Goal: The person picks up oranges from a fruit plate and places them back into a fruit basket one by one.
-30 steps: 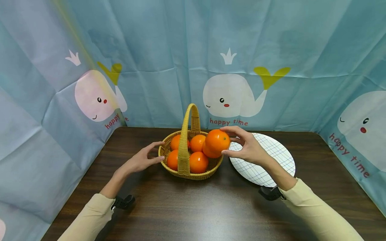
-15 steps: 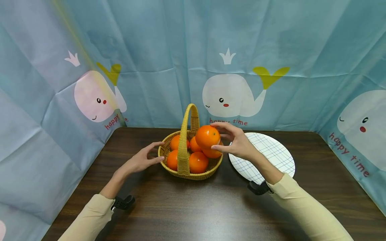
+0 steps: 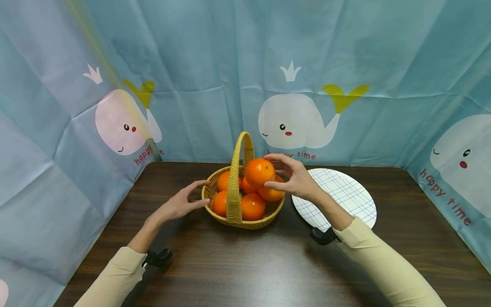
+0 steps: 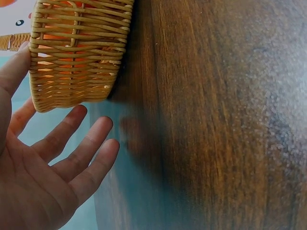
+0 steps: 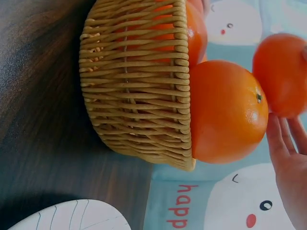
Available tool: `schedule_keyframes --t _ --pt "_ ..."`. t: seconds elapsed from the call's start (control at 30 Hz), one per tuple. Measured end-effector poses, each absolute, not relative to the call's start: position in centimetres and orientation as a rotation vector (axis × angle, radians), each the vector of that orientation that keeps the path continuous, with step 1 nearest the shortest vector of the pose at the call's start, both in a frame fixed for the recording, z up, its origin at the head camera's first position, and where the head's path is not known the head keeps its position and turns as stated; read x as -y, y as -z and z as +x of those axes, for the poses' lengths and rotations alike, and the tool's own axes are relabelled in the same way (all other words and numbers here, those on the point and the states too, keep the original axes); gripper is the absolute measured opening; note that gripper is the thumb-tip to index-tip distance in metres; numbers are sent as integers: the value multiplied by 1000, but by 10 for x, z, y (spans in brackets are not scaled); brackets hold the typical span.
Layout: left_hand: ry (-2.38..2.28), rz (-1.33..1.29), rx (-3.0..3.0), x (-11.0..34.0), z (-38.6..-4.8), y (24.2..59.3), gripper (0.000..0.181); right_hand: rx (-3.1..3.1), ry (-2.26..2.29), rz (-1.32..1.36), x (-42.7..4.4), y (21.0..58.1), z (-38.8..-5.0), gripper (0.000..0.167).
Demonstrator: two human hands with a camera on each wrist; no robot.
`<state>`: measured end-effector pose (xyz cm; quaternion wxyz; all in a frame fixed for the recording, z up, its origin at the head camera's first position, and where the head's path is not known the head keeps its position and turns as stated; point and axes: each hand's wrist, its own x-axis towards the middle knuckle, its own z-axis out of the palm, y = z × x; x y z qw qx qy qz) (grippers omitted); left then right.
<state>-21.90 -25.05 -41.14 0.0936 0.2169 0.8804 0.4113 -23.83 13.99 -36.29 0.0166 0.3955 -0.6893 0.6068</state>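
A yellow wicker basket [image 3: 248, 224] with a tall handle [image 3: 233, 192] stands on the table, holding several oranges [image 3: 252, 207]. Just above its right half, my right hand [image 3: 293, 177] grips an orange [image 3: 260, 172] between thumb and fingers. In the right wrist view this held orange [image 5: 280, 74] is close to another orange [image 5: 225, 112] that bulges over the rim; whether they touch I cannot tell. My left hand [image 3: 180, 202] is at the basket's left rim, thumb and forefinger against it. The left wrist view has the other fingers [image 4: 81, 158] loosely extended beside the woven wall [image 4: 79, 52].
A white plate [image 3: 350, 192] with a blue grid pattern lies right of the basket, partly under my right forearm. The dark wooden table [image 3: 238, 264] is bordered at the back and sides by a blue curtain [image 3: 199, 51] printed with whales.
My right hand has carried the orange leftward and slightly up, from the basket's right edge toward the handle. The left hand and the basket have stayed in place.
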Motion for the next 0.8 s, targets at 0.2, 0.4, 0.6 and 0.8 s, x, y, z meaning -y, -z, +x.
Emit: schedule_keyframes --t 0.2,0.4,0.6,0.8 --pt "-1230 654 -2603 250 -220 412 64 2143 -1856 1185 -152 364 -237 53" --pt "-1215 643 -2610 250 -220 411 66 2137 -1828 1014 -182 372 -234 30" --pt "-1229 642 -2631 250 -219 409 69 2123 -1840 873 -217 377 -230 23" --pt "-1248 662 -2621 249 -216 406 69 2190 -1761 780 -248 382 -223 21"
